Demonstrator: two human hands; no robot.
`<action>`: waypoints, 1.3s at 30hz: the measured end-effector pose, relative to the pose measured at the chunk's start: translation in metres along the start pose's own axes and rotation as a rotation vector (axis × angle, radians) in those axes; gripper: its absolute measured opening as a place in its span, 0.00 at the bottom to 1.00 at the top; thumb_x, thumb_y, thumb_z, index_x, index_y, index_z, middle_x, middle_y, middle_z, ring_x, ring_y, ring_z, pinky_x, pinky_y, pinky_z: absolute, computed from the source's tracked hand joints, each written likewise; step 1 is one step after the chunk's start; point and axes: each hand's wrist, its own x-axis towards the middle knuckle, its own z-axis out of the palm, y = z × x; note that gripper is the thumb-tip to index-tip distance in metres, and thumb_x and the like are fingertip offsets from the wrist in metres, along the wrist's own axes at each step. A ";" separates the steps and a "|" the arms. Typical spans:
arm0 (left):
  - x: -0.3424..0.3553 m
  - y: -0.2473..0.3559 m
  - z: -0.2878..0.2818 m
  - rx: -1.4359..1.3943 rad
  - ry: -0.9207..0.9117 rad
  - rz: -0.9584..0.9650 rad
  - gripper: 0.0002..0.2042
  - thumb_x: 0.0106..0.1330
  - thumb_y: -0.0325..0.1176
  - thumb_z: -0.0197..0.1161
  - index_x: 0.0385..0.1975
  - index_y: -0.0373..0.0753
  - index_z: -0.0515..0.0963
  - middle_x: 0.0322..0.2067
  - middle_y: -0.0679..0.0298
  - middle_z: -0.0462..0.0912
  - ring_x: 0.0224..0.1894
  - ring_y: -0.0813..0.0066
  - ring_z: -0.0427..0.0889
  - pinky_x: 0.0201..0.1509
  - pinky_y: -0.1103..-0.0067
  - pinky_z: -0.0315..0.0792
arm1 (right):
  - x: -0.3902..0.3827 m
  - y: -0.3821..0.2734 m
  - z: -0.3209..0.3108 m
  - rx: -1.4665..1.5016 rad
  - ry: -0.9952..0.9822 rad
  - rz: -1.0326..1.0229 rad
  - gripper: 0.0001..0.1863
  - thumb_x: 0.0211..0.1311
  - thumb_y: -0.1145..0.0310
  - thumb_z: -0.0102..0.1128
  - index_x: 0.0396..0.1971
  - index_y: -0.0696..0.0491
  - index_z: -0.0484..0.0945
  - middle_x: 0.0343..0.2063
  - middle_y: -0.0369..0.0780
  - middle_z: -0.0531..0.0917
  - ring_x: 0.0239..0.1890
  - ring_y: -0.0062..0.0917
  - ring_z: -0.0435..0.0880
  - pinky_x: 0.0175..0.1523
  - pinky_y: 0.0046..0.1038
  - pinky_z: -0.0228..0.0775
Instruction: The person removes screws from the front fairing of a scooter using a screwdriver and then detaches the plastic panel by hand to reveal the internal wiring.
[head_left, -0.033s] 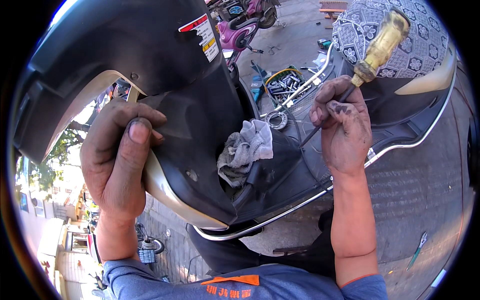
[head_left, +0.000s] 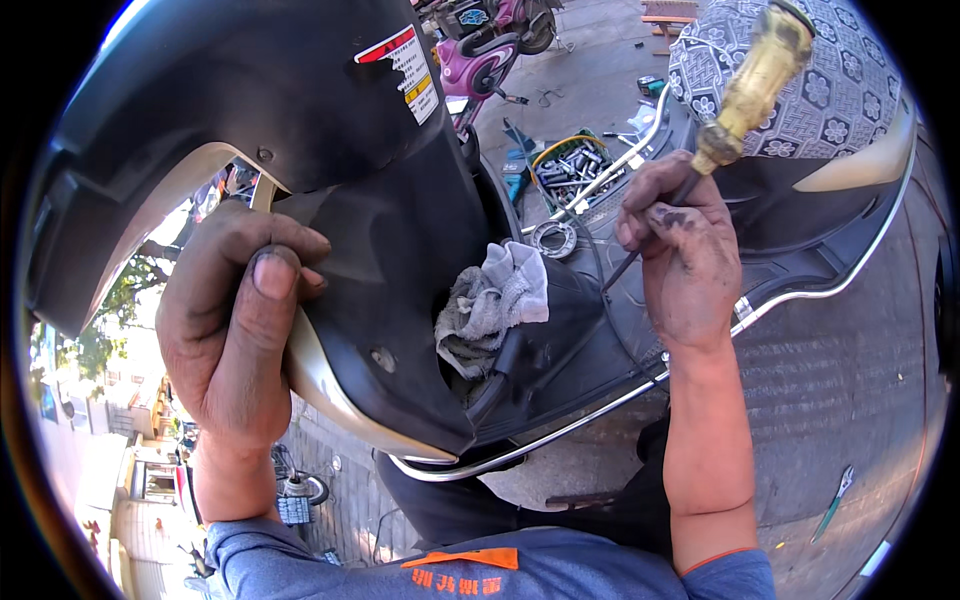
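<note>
My right hand [head_left: 688,250], dark with grease, is closed round the shaft of a screwdriver [head_left: 755,88]. Its worn yellow handle points up and away, and the thin shaft slants down to the left, its tip over the scooter's footboard. My left hand [head_left: 235,315] is closed, thumb pressed against bent fingers, in front of the scooter's dark front panel [head_left: 340,250]. Whatever those fingers hold is hidden. Between my hands, a grey-white rag [head_left: 490,308] is bunched in an opening of the panel.
On the footboard lies a metal ring [head_left: 553,239]. Beyond it stands a green tray [head_left: 540,178] of sockets and tools. A patterned cloth covers the scooter's seat [head_left: 820,90]. Green-handled pliers [head_left: 834,502] lie on the ground at right. A pink scooter [head_left: 475,70] stands farther off.
The screwdriver's handle has tipped slightly up and to the left in my right hand. My left hand has shifted very slightly left.
</note>
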 end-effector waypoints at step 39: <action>0.013 0.000 -0.009 0.196 -0.244 0.167 0.23 0.71 0.55 0.63 0.28 0.37 0.77 0.33 0.59 0.73 0.36 0.63 0.73 0.42 0.68 0.67 | 0.002 -0.021 0.065 0.178 -0.194 0.025 0.27 0.79 0.50 0.61 0.48 0.66 0.74 0.41 0.50 0.82 0.42 0.44 0.91 0.41 0.39 0.92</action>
